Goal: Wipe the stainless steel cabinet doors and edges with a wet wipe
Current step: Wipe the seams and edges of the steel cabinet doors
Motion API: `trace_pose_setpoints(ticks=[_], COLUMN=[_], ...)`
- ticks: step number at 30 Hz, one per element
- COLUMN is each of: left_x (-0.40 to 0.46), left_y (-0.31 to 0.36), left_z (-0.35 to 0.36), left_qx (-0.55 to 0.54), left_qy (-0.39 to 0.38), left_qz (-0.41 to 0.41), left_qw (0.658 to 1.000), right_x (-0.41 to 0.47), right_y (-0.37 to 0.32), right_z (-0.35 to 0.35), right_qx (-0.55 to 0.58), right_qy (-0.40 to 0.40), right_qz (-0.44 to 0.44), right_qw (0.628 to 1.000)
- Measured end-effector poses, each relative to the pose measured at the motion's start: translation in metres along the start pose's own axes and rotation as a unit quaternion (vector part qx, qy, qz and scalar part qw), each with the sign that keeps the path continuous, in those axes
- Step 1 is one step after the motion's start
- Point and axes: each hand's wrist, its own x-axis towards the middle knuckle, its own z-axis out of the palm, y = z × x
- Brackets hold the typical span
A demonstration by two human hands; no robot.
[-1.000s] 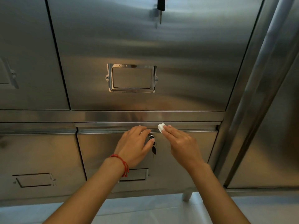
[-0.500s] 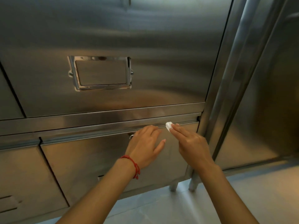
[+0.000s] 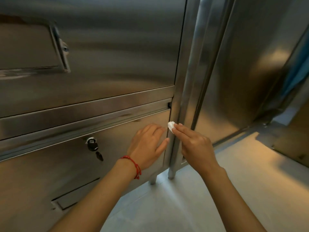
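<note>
A small folded white wet wipe [image 3: 170, 126] is pinched at the fingertips of my right hand [image 3: 194, 144] and presses on the right edge of the lower stainless steel door [image 3: 117, 148], where it meets the upright cabinet post [image 3: 175, 131]. My left hand [image 3: 148, 145], a red string on its wrist, lies flat with straight fingers on that lower door, just left of the wipe. A larger upper door [image 3: 117, 47] with a metal label frame [image 3: 58, 47] stands above.
A lock with a hanging black key [image 3: 93, 145] sticks out of the lower door, left of my left hand. A second steel cabinet [image 3: 242, 72] stands to the right. Short cabinet legs [image 3: 170, 173] stand on the pale floor [image 3: 217, 190].
Both hands have slid right along the top of the lower door, from near the lock to its right edge. The camera has turned right and come closer.
</note>
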Motion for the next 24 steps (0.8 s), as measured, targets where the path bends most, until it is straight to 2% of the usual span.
trace_pose_setpoints(ticks=[12,18,24], left_x=[0.016,0.026,0.047], left_y=[0.016,0.047,0.091], left_z=[0.071,0.058,0.019], left_qx=[-0.038,-0.06,-0.074], left_qy=[-0.045,-0.069,-0.092], left_qz=[0.031,0.047,0.082], left_qw=[0.998,0.995,0.99], right_x=[-0.053,-0.062,-0.043], right_y=[0.028,0.031,0.027], right_z=[-0.003,-0.036,-0.098], right_qx=[-0.045,-0.041,-0.05], right_qy=[-0.027,-0.058,-0.048], right_qz=[0.091,0.162,0.194], right_qw=[0.994,0.984,0.979])
